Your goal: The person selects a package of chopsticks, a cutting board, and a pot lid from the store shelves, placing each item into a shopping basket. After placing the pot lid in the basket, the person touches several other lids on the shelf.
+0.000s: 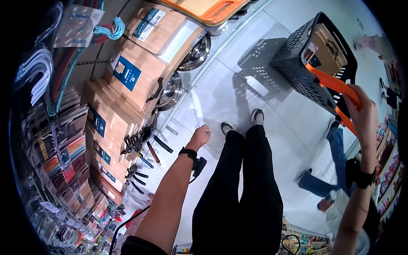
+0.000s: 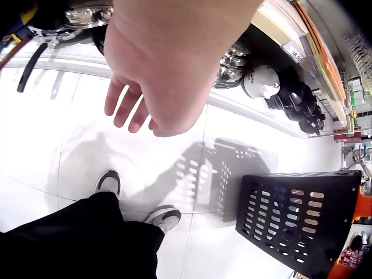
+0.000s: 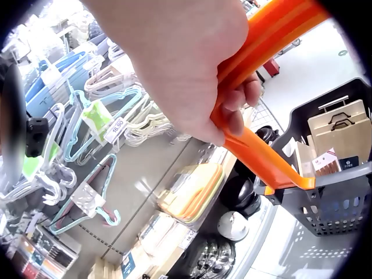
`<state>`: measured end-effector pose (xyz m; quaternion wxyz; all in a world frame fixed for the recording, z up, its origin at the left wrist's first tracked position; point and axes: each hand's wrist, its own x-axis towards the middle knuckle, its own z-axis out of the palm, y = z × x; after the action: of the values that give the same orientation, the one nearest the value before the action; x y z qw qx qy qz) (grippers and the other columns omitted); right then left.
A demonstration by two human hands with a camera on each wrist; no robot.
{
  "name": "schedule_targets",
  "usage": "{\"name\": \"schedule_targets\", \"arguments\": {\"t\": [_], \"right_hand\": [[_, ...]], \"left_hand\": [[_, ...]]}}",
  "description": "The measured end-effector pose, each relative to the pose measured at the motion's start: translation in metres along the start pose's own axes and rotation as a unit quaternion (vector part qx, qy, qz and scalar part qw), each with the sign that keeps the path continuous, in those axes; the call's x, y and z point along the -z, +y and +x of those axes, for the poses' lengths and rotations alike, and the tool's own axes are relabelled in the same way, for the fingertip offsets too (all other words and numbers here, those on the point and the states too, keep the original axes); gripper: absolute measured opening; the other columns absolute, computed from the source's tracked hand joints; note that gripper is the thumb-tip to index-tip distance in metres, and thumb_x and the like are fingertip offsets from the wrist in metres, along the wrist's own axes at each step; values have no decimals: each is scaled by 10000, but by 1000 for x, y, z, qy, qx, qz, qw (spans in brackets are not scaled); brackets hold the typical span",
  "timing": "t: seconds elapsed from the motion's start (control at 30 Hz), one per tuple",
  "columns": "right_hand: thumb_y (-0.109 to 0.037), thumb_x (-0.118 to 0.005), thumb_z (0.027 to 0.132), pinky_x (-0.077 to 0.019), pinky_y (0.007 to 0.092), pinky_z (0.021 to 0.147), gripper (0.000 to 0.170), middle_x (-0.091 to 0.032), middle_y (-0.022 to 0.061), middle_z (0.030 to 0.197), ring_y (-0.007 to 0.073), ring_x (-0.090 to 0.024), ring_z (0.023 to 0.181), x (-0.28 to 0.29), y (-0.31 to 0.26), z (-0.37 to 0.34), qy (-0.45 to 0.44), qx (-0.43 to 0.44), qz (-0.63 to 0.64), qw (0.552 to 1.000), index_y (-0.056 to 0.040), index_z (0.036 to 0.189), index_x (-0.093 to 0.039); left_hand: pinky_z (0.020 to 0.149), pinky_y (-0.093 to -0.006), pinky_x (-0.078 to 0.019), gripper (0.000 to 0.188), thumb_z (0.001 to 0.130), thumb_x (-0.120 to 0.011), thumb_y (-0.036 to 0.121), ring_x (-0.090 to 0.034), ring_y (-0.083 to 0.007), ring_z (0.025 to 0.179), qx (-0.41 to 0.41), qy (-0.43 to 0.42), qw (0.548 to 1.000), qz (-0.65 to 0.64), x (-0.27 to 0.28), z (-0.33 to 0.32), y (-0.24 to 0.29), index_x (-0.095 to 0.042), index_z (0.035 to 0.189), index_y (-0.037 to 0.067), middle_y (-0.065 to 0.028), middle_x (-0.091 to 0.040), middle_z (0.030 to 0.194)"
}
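Note:
My right hand point(image 1: 366, 117) grips the orange handle point(image 3: 261, 160) of a dark grey shopping basket point(image 1: 293, 63), fingers curled round the bar. The basket hangs tilted at my right, its sides pierced with slots. Inside it are wooden cutting boards point(image 3: 343, 131) with black handles and a smaller labelled pack point(image 3: 326, 163). Hanging loosely with nothing in it, my left hand point(image 2: 157, 75) has its fingers slightly bent. It is nearest the shelf side, above the floor, with pan handles point(image 1: 162, 144) a little beyond it.
A shelf at the left carries stacked wooden cutting boards point(image 1: 136, 76), with orange-edged boards point(image 1: 212, 10) farther along. Steel pans point(image 1: 171, 91) sit beneath. Clothes hangers point(image 3: 87, 192) hang beside the boards. Another person's jeans point(image 1: 335, 157) show close at the right, near stocked shelves point(image 1: 389, 174).

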<state>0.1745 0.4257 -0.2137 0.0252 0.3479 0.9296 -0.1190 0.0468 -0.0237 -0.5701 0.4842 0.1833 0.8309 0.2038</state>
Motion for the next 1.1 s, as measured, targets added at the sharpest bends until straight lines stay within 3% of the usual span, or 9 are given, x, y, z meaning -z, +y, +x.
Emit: {"name": "schedule_targets", "arguments": {"t": [0.27,0.37,0.53,0.63,0.77,0.83,0.9,0.97,1.1], "right_hand": [[-67,-581,886,-482,344,723,304,-637,213,876,326,-632,764,27,-70,-8,-143,-23,137,980,-14,1181,-530],[-91,-559,918,-495,373,751,405,-645,198,923,297,-635,775,7,-64,-13,-89,162,84,979,-38,1304,-447],[-329,-590,933,-514,381,755,529,-633,202,933,347,-637,812,36,-74,9,-432,39,143,889,5,1305,-419],[-490,-569,911,-503,382,664,611,-640,198,790,341,-638,720,8,-32,-3,-376,164,227,883,-2,1262,-459],[-647,-488,882,-525,382,776,739,-657,195,965,324,-656,863,2,7,7,-433,126,257,855,-7,1248,-537],[-469,-573,908,-508,406,799,539,-646,207,995,353,-635,915,-17,34,25,-361,92,199,906,-4,1180,-576],[-318,-599,904,-404,476,950,415,-564,191,1180,320,-517,1160,-72,76,40,-200,70,77,974,-35,1200,-535],[-286,-625,862,-323,580,1020,546,-454,135,1354,305,-387,1302,-128,111,60,-172,40,-116,977,-75,1330,-438],[-161,-656,785,-346,603,1026,641,-164,64,1557,399,-320,1342,-195,143,63,-199,-136,-135,961,-80,1367,-400]], "left_hand": [[773,-370,-521,257,879,-597,185,-669,-318,871,-45,-2,998,-35,1,21,73,-610,1090,40,-196,-680,943],[726,-396,-526,215,861,-585,131,-665,-362,811,-117,48,991,-49,-7,39,50,-614,1052,35,-228,-671,876],[725,-386,-532,201,872,-579,131,-666,-334,810,-172,56,983,12,-6,44,0,-614,1040,26,-188,-676,900],[735,-398,-521,221,874,-578,154,-663,-338,816,-64,8,997,45,18,6,26,-614,1054,31,-180,-678,868],[740,-405,-520,203,879,-584,169,-663,-331,826,5,25,998,58,40,-12,22,-621,1047,62,-167,-680,863],[756,-365,-522,220,906,-583,203,-664,-294,861,-3,4,999,52,48,-3,-1,-608,1085,80,-147,-685,887],[728,-358,-519,225,943,-547,221,-663,-256,828,-155,42,986,33,68,16,-8,-602,1099,69,-150,-674,880],[689,-331,-511,239,981,-490,252,-647,-194,787,-52,46,998,15,103,34,47,-605,1089,72,-107,-664,859],[565,-219,-410,309,1016,-422,289,-507,-72,658,56,-29,934,-353,157,83,158,-596,1100,47,17,-595,813]]}}
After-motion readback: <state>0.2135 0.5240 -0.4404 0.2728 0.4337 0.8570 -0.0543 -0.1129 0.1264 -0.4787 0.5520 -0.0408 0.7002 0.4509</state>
